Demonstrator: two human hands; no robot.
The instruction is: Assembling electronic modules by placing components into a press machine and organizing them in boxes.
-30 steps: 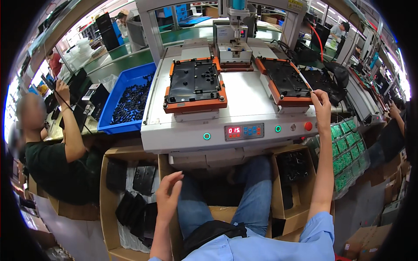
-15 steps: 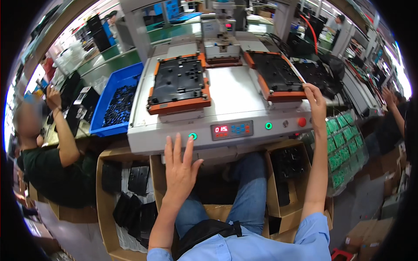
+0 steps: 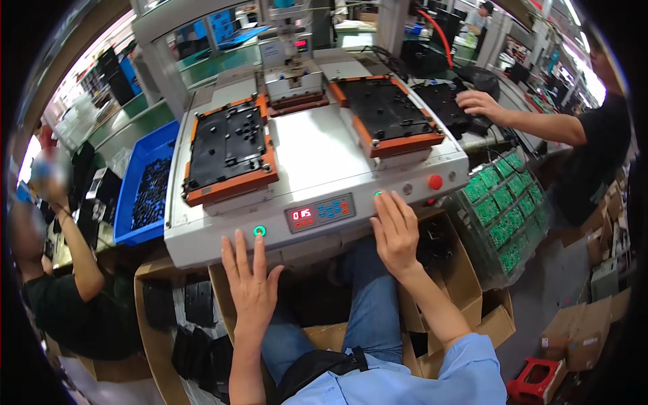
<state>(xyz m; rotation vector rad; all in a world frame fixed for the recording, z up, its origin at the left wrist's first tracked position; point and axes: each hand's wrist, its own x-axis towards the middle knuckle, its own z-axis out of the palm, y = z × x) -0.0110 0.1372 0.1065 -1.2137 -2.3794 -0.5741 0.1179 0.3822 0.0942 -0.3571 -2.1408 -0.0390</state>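
Observation:
My left hand (image 3: 252, 287) has its fingers stretched out against the front face of the white bench machine (image 3: 307, 145), beside the green-lit left button (image 3: 259, 231). My right hand (image 3: 397, 236) is open, fingertips at the right button (image 3: 378, 194), mostly covered by them. Neither hand holds anything. Between them is a control panel (image 3: 320, 212) with a red display. Two orange fixtures sit on the machine: the left one carries a black plastic panel (image 3: 226, 140), the right one another black panel (image 3: 383, 108).
A blue bin (image 3: 143, 185) of small black parts stands left. Cardboard boxes (image 3: 150, 283) of black panels flank my legs. Green circuit boards (image 3: 503, 209) lie at right, below a co-worker's hand (image 3: 480, 106) at a black part (image 3: 442, 104). A red stop button (image 3: 435, 182) is on the machine. Another person sits left.
My right hand has left the right fixture's corner and come down to the right button. My left hand stays near the left button. A co-worker's arm now reaches in from the right; the view has shifted.

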